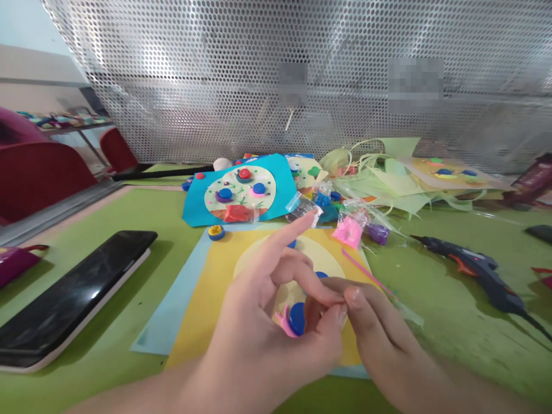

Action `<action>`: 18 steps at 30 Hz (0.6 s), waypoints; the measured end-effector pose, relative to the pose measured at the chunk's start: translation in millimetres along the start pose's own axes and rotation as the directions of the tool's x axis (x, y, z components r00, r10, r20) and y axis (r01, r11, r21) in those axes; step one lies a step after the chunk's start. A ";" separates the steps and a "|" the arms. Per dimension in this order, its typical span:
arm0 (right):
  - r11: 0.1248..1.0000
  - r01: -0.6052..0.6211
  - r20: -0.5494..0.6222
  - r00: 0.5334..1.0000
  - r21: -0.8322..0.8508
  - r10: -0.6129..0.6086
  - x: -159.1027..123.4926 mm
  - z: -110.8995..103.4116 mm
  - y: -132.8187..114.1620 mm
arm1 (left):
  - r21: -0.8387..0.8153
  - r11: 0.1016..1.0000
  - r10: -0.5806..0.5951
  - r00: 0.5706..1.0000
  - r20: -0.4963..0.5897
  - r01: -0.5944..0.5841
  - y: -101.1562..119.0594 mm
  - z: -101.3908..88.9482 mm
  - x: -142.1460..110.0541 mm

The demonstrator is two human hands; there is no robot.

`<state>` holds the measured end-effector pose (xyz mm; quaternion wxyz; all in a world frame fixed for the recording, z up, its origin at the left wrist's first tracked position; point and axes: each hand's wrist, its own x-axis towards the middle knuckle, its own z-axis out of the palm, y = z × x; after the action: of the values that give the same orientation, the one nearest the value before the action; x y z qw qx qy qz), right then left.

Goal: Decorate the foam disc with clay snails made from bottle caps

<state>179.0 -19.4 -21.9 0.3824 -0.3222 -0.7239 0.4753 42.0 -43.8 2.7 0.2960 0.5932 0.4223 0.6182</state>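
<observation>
Left hand (259,330), right hand (386,336): fingertips together, pinch hidden; pink strip (364,269) slants near-right.

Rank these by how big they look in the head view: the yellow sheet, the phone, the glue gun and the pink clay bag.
Largest to smallest:
1. yellow sheet, by its outline, though partly hidden
2. phone, perhaps enlarged by nearness
3. glue gun, leaving out its cord
4. pink clay bag

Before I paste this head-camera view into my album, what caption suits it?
Left hand and right hand meet at the fingertips above a yellow sheet, a glue gun lying to the right.
</observation>
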 end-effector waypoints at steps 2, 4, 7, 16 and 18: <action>0.998 0.046 0.047 0.998 -0.043 -0.044 2.3 0.9 -1.5 | 0.004 1.000 0.002 1.000 -0.005 -0.002 -1.9 1.6 -0.4; 0.999 0.035 0.057 0.998 -0.019 -0.034 2.5 1.5 -0.9 | -0.019 1.000 -0.014 1.000 -0.001 0.014 -3.7 3.7 -2.1; 0.988 -0.115 0.075 0.991 0.102 0.107 -1.0 1.3 2.6 | -0.098 0.994 -0.054 0.998 -0.025 0.051 -4.3 7.1 -6.0; 0.841 -0.437 0.363 0.876 0.318 0.318 -4.5 3.4 3.4 | -0.245 0.943 -0.228 0.974 0.012 0.223 0.0 6.8 -9.6; 0.869 -0.397 0.357 0.890 0.294 0.286 -3.8 4.6 3.9 | -0.270 0.943 -0.194 0.981 0.022 0.193 -1.2 5.7 -9.1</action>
<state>177.4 -23.3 -27.7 0.2286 -0.2946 -0.6050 0.7035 48.6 -50.2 -3.1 0.4327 0.5012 0.3907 0.6395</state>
